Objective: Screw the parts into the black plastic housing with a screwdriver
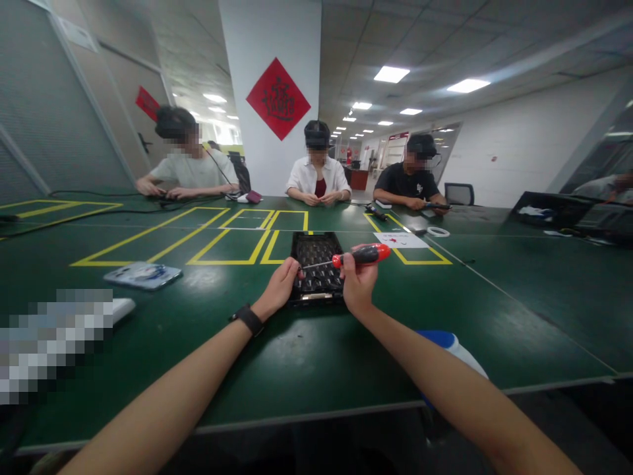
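Observation:
A screwdriver [366,254] with a red and black handle is gripped in my right hand [358,285]. Its thin metal shaft points left, over a black case [321,300] holding several small metal pieces, perhaps bits, in rows. At the shaft's tip, my left hand [281,285] has its thumb and fingers closed by the case's left side. Whatever those fingers pinch is too small to make out. The case lies on the green table [297,356], and the right hand is at its right side.
To the left lie a phone [143,275] and a pixelated object [59,343]. A blue and white object [440,343] is partly behind my right forearm. Beyond the case are a white paper sheet [408,240], a tape roll [438,232] and yellow tape outlines. Three people sit across the table.

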Demonstrator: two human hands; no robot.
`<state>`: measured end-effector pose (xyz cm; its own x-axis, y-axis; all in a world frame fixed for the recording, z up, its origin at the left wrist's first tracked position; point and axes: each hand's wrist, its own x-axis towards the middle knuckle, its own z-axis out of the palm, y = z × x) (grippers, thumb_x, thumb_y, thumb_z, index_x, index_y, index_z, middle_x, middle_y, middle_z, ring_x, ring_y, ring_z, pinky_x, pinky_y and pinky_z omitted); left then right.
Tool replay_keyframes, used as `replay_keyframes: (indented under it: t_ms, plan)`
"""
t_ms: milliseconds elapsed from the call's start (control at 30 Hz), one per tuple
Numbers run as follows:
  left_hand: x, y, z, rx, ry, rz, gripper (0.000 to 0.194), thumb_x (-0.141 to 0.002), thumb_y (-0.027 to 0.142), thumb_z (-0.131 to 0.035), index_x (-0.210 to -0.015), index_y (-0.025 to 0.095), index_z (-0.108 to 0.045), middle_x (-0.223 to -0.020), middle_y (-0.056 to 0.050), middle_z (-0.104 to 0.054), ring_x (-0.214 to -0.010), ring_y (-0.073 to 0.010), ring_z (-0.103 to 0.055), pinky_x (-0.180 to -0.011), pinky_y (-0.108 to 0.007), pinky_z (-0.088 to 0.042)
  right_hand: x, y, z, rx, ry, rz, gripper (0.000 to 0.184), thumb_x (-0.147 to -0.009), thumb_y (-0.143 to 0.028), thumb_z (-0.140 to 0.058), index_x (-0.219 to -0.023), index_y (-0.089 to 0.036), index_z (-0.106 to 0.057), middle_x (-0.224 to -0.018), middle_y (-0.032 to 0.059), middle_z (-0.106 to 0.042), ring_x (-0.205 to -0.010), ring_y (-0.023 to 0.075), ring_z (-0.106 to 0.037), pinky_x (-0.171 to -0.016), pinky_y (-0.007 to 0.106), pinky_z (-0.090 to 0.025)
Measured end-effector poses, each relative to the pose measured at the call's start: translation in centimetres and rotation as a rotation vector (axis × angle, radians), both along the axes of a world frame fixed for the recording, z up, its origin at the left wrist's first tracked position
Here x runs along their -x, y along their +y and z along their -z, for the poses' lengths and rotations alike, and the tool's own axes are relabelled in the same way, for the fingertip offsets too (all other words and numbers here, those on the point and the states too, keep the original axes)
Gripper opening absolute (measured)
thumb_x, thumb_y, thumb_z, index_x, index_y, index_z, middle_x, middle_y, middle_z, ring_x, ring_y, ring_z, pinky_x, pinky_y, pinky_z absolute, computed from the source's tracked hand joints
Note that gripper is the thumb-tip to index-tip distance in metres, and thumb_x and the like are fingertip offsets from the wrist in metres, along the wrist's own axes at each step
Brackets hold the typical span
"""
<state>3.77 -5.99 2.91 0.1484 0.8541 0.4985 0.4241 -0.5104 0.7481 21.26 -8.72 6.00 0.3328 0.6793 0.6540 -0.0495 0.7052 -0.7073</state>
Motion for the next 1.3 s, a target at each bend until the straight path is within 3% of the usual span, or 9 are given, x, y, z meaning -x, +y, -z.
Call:
replay_keyframes:
  t_ms: [167, 300, 433, 600, 767, 967, 1067, 1300]
  plan:
    - [0.1, -0.1, -0.3, -0.021, -0.044, -0.031, 0.04, -0.092, 0.044, -0.023, -0.073, 0.019, -0.048, -0.074, 0.0, -0.051, -0.074, -0.0144, -0.049, -0.073, -0.026, -0.039, -0.1, -0.4, -0.1, 0.039, -0.148, -0.123, 0.017, -0.077, -0.035, -0.059, -0.08, -0.02, -0.051, -0.057, -0.0062, -0.048, -0.047, 0.0066, -0.044, -0.049, 0.021, -0.038]
    - [0.1, 0.0, -0.3, -0.009, -0.026, -0.019, 0.041, -0.091, 0.047, -0.024, -0.073, 0.019, -0.048, -0.074, 0.0, -0.051, -0.074, -0.0147, -0.048, -0.073, -0.026, -0.039, -0.3, -0.1, 0.1, 0.142, -0.241, -0.302, 0.019, -0.079, -0.036, -0.054, -0.071, -0.019, -0.053, -0.049, -0.0071, -0.047, -0.043, 0.0064, -0.044, -0.049, 0.02, -0.039]
    - [0.2, 0.0, -0.3, -0.001, -0.002, 0.018, 0.04, -0.091, 0.047, -0.024, -0.074, 0.019, -0.047, -0.073, 0.0, -0.051, -0.072, -0.0143, -0.048, -0.072, -0.026, -0.039, -0.3, 0.3, 0.1, 0.231, -0.285, -0.447, 0.022, -0.077, -0.039, -0.055, -0.074, -0.017, -0.058, -0.057, -0.0033, -0.059, -0.045, 0.0073, -0.05, -0.049, 0.021, -0.042]
    - [0.4, -0.1, -0.3, -0.037, 0.068, 0.028, 0.038, -0.092, 0.045, -0.026, -0.073, 0.019, -0.047, -0.071, 0.0, -0.051, -0.071, -0.0145, -0.048, -0.071, -0.027, -0.038, -0.2, 0.9, 0.1, 0.257, -0.319, -0.482, 0.025, -0.075, -0.041, -0.057, -0.074, -0.016, -0.061, -0.067, 0.0013, -0.066, -0.049, 0.0075, -0.055, -0.053, 0.021, -0.045]
    - [0.2, -0.2, -0.4, -0.069, 0.1, 0.051, 0.038, -0.092, 0.043, -0.026, -0.082, 0.019, -0.052, -0.072, 0.0, -0.054, -0.072, -0.0147, -0.051, -0.072, -0.028, -0.039, 0.0, 1.1, 0.4, 0.259, -0.24, -0.382, 0.036, -0.079, -0.048, -0.05, -0.067, -0.016, -0.06, -0.057, 0.0001, -0.062, -0.044, 0.0066, -0.051, -0.05, 0.02, -0.042]
    - [0.2, -0.7, -0.8, -0.14, 0.135, 0.005, 0.048, -0.093, 0.041, -0.017, -0.099, 0.018, -0.059, -0.084, -0.004, -0.06, -0.084, -0.0174, -0.054, -0.083, -0.032, -0.039, -0.5, 1.4, 0.5, 0.242, -0.107, -0.002, 0.046, -0.079, -0.052, -0.049, -0.049, -0.017, -0.05, -0.037, -0.0055, -0.042, -0.035, 0.0065, -0.04, -0.043, 0.02, -0.034]
    - [0.0, -1.4, -1.2, -0.175, 0.246, 0.05, 0.051, -0.093, 0.04, -0.015, -0.098, 0.019, -0.062, -0.089, -0.006, -0.06, -0.088, -0.0187, -0.053, -0.086, -0.034, -0.038, -0.8, 1.7, 0.5, 0.255, -0.118, 0.123, 0.05, -0.078, -0.053, -0.049, -0.044, -0.018, -0.047, -0.036, -0.0045, -0.042, -0.036, 0.0078, -0.041, -0.045, 0.022, -0.035]
    - [-1.0, -2.5, -2.0, -0.194, 0.42, 0.174, 0.05, -0.093, 0.038, -0.017, -0.097, 0.021, -0.064, -0.096, -0.005, -0.06, -0.092, -0.0193, -0.051, -0.088, -0.034, -0.035, -0.8, 1.6, 0.5, 0.268, -0.191, 0.173, 0.051, -0.079, -0.053, -0.048, -0.042, -0.018, -0.049, -0.038, -0.0022, -0.047, -0.04, 0.0097, -0.047, -0.052, 0.023, -0.039]
